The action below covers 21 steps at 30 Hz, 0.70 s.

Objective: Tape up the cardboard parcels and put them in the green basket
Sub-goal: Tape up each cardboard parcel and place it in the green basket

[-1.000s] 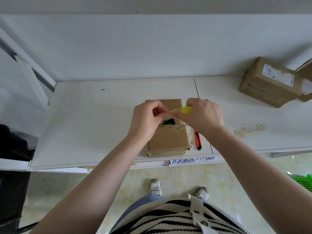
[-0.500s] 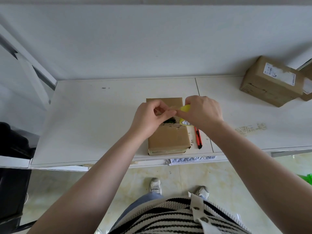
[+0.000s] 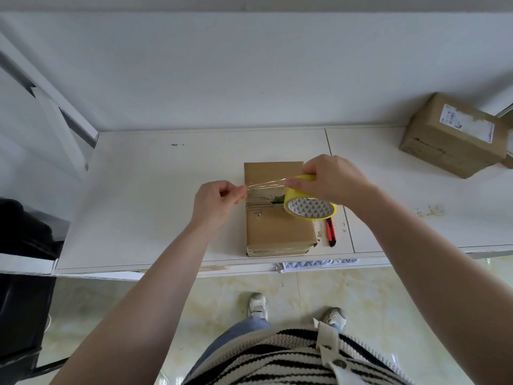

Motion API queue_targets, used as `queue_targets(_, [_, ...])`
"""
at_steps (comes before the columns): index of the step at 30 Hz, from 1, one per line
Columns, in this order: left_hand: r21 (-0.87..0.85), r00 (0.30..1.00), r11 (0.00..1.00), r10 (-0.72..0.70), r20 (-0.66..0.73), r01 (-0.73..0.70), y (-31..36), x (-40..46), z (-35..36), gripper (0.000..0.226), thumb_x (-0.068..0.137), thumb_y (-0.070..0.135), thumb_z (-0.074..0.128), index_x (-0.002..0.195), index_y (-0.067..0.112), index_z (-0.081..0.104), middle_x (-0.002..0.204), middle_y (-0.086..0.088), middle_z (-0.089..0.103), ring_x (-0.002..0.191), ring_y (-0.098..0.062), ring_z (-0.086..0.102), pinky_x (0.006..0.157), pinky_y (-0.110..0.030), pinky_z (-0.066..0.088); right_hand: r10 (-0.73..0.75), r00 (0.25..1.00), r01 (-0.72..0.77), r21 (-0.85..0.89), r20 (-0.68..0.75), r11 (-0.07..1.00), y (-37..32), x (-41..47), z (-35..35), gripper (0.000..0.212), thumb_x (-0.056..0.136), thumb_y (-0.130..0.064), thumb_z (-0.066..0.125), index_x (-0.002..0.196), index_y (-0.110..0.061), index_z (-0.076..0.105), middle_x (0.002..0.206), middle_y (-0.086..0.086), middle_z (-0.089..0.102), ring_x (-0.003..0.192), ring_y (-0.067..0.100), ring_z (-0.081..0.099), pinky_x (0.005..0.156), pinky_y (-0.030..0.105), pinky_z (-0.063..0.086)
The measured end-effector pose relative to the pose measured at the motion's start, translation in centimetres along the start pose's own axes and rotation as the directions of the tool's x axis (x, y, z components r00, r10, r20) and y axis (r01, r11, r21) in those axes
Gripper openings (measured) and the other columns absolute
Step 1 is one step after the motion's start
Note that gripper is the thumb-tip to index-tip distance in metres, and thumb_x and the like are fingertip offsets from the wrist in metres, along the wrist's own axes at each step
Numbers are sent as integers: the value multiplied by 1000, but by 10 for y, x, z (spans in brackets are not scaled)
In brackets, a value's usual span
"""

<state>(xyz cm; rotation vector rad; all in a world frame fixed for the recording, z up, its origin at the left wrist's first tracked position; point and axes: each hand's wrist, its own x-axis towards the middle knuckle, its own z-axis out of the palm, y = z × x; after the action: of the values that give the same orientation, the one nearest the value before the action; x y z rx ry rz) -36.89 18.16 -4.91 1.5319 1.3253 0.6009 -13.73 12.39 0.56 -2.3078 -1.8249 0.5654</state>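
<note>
- A strip of clear tape (image 3: 266, 185) had been drawn out since a moment earlier, when both hands were bunched together over the parcel.
- The free end was pinched by the left hand (image 3: 219, 200); the yellow tape roll (image 3: 309, 205) was gripped by the right hand (image 3: 331, 179).
- The strip was held just above the parcel (image 3: 277, 226), which lay at the front edge of the white table (image 3: 155, 195), its torn top not yet sealed.
- Sealing was judged ready to begin.
- Two parcels were fully seen: a second box (image 3: 451, 134) sat at the back right corner, a further one barely showing behind it.
- One red cutter (image 3: 331, 232) lay beside the parcel.
- No green basket was in view.
</note>
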Motion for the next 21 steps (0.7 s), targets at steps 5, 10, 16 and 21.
queue_targets(5, [-66, 999, 997, -45, -19, 43, -15, 2, -8, 26, 90, 25, 69, 71, 8, 69, 57, 16, 65, 59, 7, 58, 59, -4, 40, 28, 1000, -29, -184, -8, 982, 6, 7, -8, 64, 78, -79, 46, 55, -20, 55, 52, -6, 52, 54, 8, 49, 49, 25, 26])
queue_targets(10, [-77, 1000, 997, -14, 14, 15, -22, 5, 1, 26, 93, 22, 66, 76, 2, 68, 54, 17, 61, 55, 9, 54, 57, -3, 37, 52, 999, -54, -150, -12, 987, 15, 13, -12, 67, 78, -78, 46, 61, -15, 60, 57, -2, 55, 57, 11, 53, 50, 24, 28])
queue_targets(16, [-39, 1000, 999, -26, 9, 27, -38, 11, 13, 29, 93, 22, 66, 76, -2, 65, 57, 15, 62, 54, 10, 55, 54, -5, 36, 85, 996, -85, -213, -7, 973, 22, 15, 4, 56, 82, -70, 53, 62, -18, 58, 58, -4, 54, 57, 10, 49, 50, 24, 27])
queue_targets(21, [-49, 998, 997, -63, 2, 63, -43, 17, 15, 26, 91, 22, 68, 74, 4, 63, 68, 3, 66, 56, 9, 57, 58, -6, 39, 120, 992, -126, -257, -37, 958, 26, 17, 18, 60, 79, -78, 49, 59, -22, 52, 57, -5, 52, 56, 8, 47, 48, 24, 26])
